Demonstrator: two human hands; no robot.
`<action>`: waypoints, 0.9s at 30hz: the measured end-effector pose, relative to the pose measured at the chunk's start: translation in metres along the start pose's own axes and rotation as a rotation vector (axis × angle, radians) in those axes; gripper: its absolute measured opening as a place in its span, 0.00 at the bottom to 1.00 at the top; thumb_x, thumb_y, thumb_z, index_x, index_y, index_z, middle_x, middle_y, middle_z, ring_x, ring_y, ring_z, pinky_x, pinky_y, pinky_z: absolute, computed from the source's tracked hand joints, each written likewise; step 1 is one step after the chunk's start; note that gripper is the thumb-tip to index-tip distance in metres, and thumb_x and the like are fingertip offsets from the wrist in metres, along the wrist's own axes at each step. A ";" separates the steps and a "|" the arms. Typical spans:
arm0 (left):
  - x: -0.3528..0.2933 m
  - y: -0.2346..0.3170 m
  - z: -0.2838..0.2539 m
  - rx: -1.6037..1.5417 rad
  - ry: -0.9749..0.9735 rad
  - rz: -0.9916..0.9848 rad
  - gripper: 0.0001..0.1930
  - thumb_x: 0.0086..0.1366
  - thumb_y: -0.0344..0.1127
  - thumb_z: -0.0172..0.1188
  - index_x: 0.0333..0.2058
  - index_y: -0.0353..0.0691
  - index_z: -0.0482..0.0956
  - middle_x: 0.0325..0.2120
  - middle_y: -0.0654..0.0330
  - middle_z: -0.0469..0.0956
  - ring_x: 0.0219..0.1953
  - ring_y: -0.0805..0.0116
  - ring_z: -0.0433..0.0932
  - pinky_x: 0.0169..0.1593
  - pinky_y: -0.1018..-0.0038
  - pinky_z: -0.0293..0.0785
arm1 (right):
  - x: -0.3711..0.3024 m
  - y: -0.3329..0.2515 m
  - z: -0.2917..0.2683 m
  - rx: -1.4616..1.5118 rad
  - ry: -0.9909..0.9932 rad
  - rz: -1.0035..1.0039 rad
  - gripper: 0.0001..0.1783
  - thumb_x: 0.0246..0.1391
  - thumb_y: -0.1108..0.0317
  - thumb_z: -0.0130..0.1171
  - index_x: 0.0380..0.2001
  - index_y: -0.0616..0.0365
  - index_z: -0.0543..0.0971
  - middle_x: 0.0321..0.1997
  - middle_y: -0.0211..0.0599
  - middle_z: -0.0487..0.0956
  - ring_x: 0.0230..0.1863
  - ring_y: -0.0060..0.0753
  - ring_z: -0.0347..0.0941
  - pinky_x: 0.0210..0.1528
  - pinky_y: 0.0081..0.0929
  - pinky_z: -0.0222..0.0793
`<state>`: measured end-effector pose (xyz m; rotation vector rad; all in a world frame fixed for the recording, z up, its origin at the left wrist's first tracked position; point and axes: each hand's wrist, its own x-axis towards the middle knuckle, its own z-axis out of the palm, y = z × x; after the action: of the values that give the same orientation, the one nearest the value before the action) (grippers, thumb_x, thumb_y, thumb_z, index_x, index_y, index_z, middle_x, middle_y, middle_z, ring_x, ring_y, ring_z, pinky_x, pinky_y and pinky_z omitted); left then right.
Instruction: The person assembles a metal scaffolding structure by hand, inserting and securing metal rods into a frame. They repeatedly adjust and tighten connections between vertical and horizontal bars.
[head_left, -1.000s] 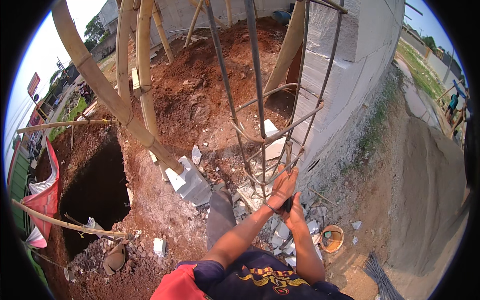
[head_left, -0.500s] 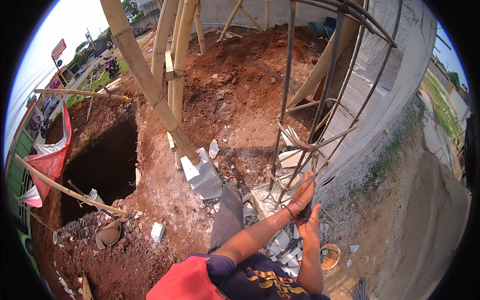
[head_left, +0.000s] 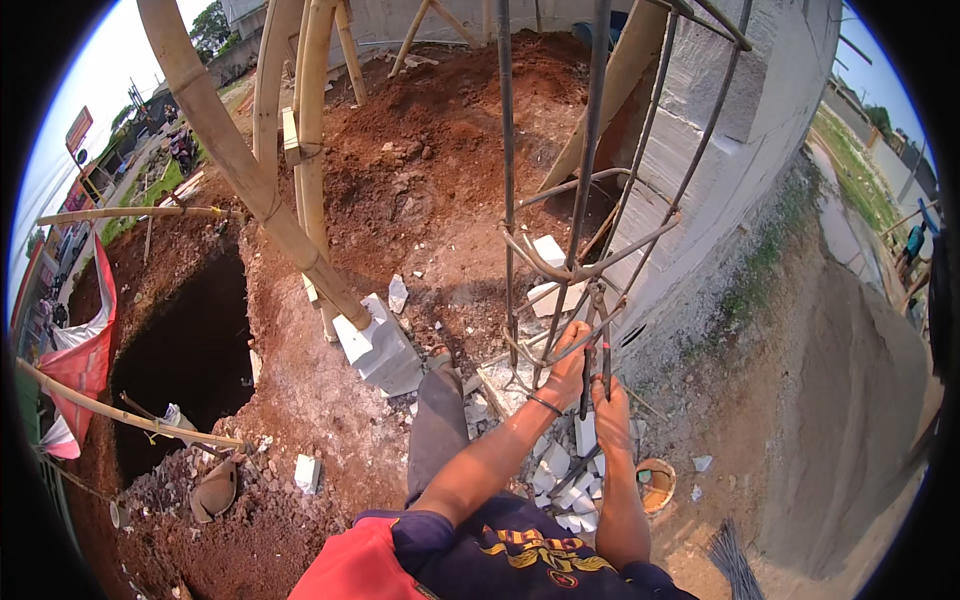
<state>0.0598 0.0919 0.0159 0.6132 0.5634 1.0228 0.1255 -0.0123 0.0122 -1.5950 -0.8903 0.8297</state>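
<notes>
Two hands work at a rebar cage (head_left: 575, 250) standing beside a grey block wall (head_left: 740, 130). From the head view, the left hand (head_left: 568, 362) has its grip clamped on a lower stirrup; the right hand (head_left: 610, 410) closes around a dark tool (head_left: 588, 385) at the bars, above white block rubble (head_left: 560, 480).

Rust-brown steel rebar cage (head_left: 590, 250), dark bars all the way up. Red-brown heaped earth (head_left: 440, 170) behind it, pale tan bamboo poles (head_left: 250, 180), white broken concrete blocks (head_left: 380, 345), grey concrete wall (head_left: 740, 130). Navy shirt with yellow print (head_left: 530, 550), red sleeve (head_left: 350, 570).
</notes>
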 end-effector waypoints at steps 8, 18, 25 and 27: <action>0.007 0.009 -0.002 0.079 0.062 -0.011 0.09 0.68 0.41 0.49 0.29 0.47 0.67 0.19 0.72 0.63 0.19 0.82 0.62 0.23 0.83 0.61 | -0.005 -0.015 -0.017 0.262 -0.097 0.029 0.11 0.60 0.64 0.50 0.38 0.61 0.71 0.30 0.31 0.75 0.32 0.22 0.70 0.36 0.24 0.64; 0.006 0.013 -0.002 0.139 -0.040 -0.028 0.11 0.69 0.43 0.45 0.34 0.43 0.70 0.26 0.66 0.70 0.24 0.76 0.68 0.33 0.78 0.71 | -0.016 -0.040 0.004 0.748 -0.162 0.364 0.17 0.63 0.52 0.43 0.44 0.55 0.65 0.25 0.32 0.70 0.22 0.19 0.67 0.20 0.18 0.60; 0.004 0.019 -0.003 -0.156 -0.445 -0.229 0.22 0.64 0.52 0.52 0.44 0.38 0.67 0.25 0.59 0.71 0.29 0.63 0.77 0.36 0.66 0.75 | -0.007 -0.024 0.012 1.382 -0.535 0.637 0.30 0.60 0.37 0.34 0.33 0.55 0.69 0.13 0.29 0.65 0.06 0.23 0.58 0.06 0.17 0.47; 0.004 0.015 -0.003 -0.074 -0.416 -0.195 0.21 0.63 0.51 0.53 0.43 0.38 0.67 0.23 0.61 0.69 0.24 0.65 0.75 0.35 0.67 0.75 | -0.007 -0.015 0.012 1.086 -0.353 0.596 0.31 0.59 0.36 0.32 0.33 0.54 0.69 0.12 0.29 0.65 0.06 0.24 0.59 0.07 0.17 0.49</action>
<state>0.0499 0.1015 0.0234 0.6689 0.2116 0.7024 0.1101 -0.0105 0.0258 -0.7161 -0.0578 1.6798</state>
